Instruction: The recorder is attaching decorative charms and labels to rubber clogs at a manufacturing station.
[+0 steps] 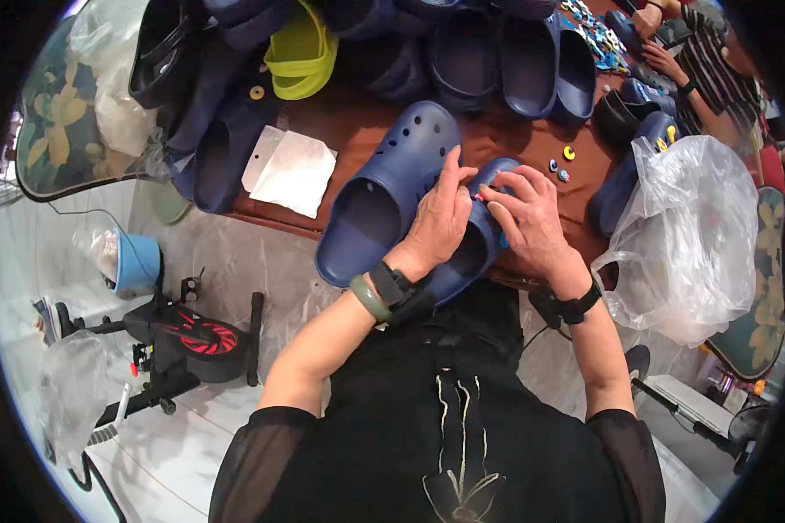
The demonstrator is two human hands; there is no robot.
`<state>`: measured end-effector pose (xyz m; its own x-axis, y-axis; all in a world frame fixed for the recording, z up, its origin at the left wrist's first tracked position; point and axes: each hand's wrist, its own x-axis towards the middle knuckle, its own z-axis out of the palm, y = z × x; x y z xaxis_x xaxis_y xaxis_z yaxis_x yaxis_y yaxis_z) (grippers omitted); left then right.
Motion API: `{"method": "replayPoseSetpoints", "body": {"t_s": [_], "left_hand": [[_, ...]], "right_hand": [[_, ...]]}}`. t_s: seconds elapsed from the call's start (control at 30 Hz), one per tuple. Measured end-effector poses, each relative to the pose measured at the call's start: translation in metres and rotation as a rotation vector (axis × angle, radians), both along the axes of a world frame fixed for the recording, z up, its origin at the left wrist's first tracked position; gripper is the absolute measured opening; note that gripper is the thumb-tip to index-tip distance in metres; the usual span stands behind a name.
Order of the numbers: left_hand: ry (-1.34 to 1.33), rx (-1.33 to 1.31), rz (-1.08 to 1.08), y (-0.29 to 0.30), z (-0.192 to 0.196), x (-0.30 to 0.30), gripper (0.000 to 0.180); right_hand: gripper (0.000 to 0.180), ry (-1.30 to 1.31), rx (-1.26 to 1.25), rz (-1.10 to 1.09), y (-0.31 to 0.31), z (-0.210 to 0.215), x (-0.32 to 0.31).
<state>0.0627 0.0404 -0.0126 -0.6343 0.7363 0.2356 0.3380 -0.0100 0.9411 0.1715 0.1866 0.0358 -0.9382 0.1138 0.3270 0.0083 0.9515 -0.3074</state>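
- While I watched from my distant station, the navy clog (465, 253) being handled sat at the near edge of the brown-covered counter (344, 122), its heel reaching past the edge toward the person's lap.
- I saw the left hand (439, 218) over the clog's left side, forefinger stretched straight; I could not tell how firmly its fingers held, since their undersides were hidden.
- I had the right hand (532, 213) over the toe end, fingers curled, with thumb and forefinger narrow beside a small red piece (478, 196); I could not tell whether they pinched it.
- Just left of that clog, I saw another navy clog (401, 166), its toe pointing away from the person.
- Farther left, I made out a white paper packet (290, 170) lying flat.
- To the right of the hands, I saw a round yellow charm (569, 153) near two small bluish charms (559, 170).
- Across the far side I counted several navy clogs beside a yellow-green clog (303, 52).
- At the right, I viewed a clear plastic bag (685, 240); beyond it, a co-worker in a striped top (715, 65) had both hands near a charm pile (595, 37).
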Motion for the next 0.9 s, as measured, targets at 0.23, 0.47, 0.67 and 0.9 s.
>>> {"method": "replayPoseSetpoints", "body": {"t_s": [0.23,0.47,0.67,0.9], "left_hand": [[-0.008,-0.011,0.002,0.003,0.004,0.001,0.054],[0.051,-0.020,0.028,0.003,0.000,0.001,0.055],[0.047,-0.021,0.005,0.005,0.003,0.001,0.055],[0.086,-0.012,0.020,0.006,0.003,-0.001,0.057]], "right_hand": [[0.024,0.006,-0.068,-0.029,0.004,-0.015,0.005],[0.021,0.038,-0.208,-0.013,0.007,-0.017,0.009],[0.028,0.016,-0.258,-0.512,0.097,-0.064,0.046],[0.021,-0.059,0.023,-0.518,0.115,-0.092,0.050]]}}
